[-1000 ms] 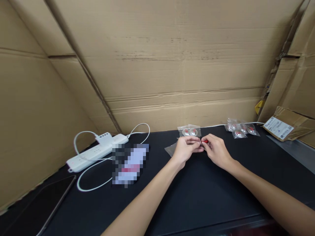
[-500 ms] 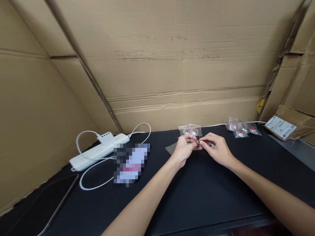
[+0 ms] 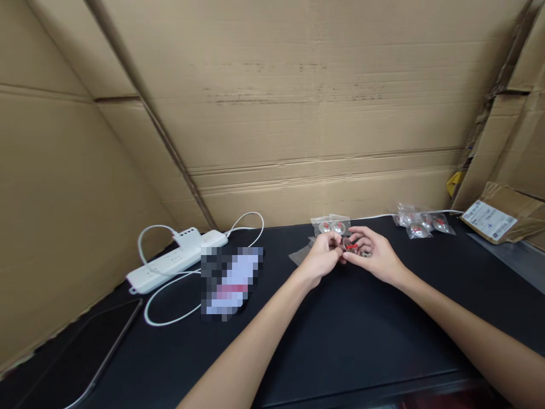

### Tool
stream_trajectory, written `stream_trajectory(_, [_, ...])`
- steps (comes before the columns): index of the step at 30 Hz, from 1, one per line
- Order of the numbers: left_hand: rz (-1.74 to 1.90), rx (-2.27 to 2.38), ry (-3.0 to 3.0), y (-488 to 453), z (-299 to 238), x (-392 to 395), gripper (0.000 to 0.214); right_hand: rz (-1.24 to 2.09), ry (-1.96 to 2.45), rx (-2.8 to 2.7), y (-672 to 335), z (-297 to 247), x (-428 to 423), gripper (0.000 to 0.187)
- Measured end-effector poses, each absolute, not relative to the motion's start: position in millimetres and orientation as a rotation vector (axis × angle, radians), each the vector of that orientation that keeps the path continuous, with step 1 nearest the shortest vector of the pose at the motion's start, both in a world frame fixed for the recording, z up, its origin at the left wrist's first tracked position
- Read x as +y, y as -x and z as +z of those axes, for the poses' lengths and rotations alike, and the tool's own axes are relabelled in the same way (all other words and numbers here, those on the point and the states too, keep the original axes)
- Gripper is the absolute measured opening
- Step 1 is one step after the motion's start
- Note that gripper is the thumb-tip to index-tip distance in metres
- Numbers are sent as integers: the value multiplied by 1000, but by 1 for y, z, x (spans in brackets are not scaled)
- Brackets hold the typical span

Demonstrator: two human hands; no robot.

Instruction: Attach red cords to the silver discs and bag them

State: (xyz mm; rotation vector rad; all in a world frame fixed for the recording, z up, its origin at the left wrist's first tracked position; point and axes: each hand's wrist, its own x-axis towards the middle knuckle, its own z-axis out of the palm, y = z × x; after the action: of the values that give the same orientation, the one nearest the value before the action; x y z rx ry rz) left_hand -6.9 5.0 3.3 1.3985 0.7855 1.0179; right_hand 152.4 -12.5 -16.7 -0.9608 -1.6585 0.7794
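Note:
Above the black tabletop, both my hands meet at a small round, see-through or shiny disc (image 3: 348,247) with a red strip on it. My left hand (image 3: 324,255) has its fingertips pinched at the disc's left edge. Round the other side curls my right hand (image 3: 377,255), thumb below and fingers above and behind. A small silvery part (image 3: 365,254) shows inside the right fingers; whether it belongs to the disc I cannot tell. Just behind my hands lie two bagged round silvery pieces (image 3: 332,227) with red bits. Beside my left wrist is a clear plastic bag (image 3: 301,253).
More bagged round pieces (image 3: 419,227) lie at the back right, near a labelled cardboard package (image 3: 496,216). Left are a white power strip (image 3: 164,266) with cables, a pixelated item (image 3: 234,278) and a dark tablet-like slab (image 3: 85,358). Cardboard walls (image 3: 272,113) enclose the back and sides.
My right fingers have spread a little, and the disc with its red strip shows more plainly between the hands. The whole view has shifted slightly.

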Motion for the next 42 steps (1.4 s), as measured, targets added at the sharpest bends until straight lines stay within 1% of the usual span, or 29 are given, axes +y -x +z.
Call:
stream_trajectory(5, [959,843,-1477,8,3,6,20,779,932,-1665,-152,-18,-11,37])
stream_trajectory(12, [948,918,-1504,13,4,9,23,776,933,-1618,-153,-19,-10,40])
stream_trajectory(16, [911,1011,-1492,13,4,9,23,722,940,-1648,-153,-18,-12,40])
stream_trajectory(20, [885,1129,-1542,13,3,11,17,585,984,-1736,-153,-15,-16,38])
stream_trajectory(24, [951,1178,-1584,14,6,12,6,447,1021,-1797,-155,-12,-18,37])
stream_trajectory(28, [940,1123,-1719,13,11,6,24,373,1034,-1846,-154,-11,-20,37])
stream_trajectory(30, [926,1058,-1775,12,10,3,20,363,1029,-1878,-153,-10,-20,38])
stream_trajectory(33, [957,1050,-1814,12,3,6,9,440,1005,-1889,-156,-7,-17,41])
stream_trajectory(35, [963,1130,-1848,13,-2,10,7,517,1015,-1817,-165,-7,-8,36])
stream_trajectory(36, [947,1185,-1879,15,-4,11,7,538,1042,-1752,-173,-7,-2,30])
stream_trajectory(38, [890,1307,-1956,17,-6,13,6,532,1144,-1625,-193,-11,11,25])
stream_trajectory(40, [840,1416,-2059,18,-6,12,7,421,1310,-1589,-214,-16,22,23])
stream_trajectory(42, [812,1496,-2176,19,-5,9,9,290,1482,-1695,-230,-21,28,20])
